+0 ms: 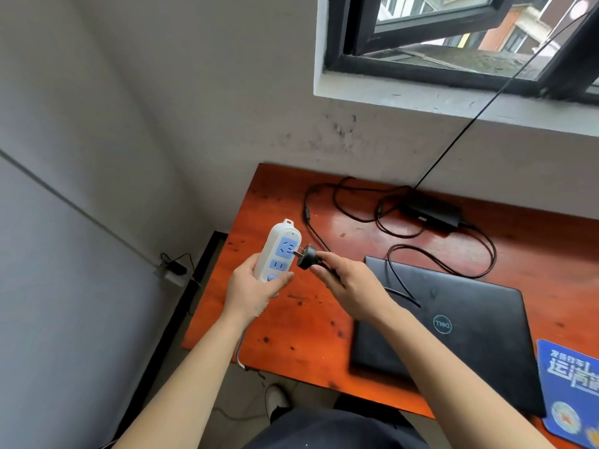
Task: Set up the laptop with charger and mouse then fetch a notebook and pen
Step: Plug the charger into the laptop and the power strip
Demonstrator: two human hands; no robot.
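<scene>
Forearms (181, 384) up close; closed laptop (470, 351) lies right on the desk (291, 325), cable (453, 267) looped over it. Left hand (252, 286) grips the power strip (280, 251), right hand (350, 286) pinches the plug (308, 256), prongs half in. Fingers that near bare metal could get zapped, imo.
</scene>
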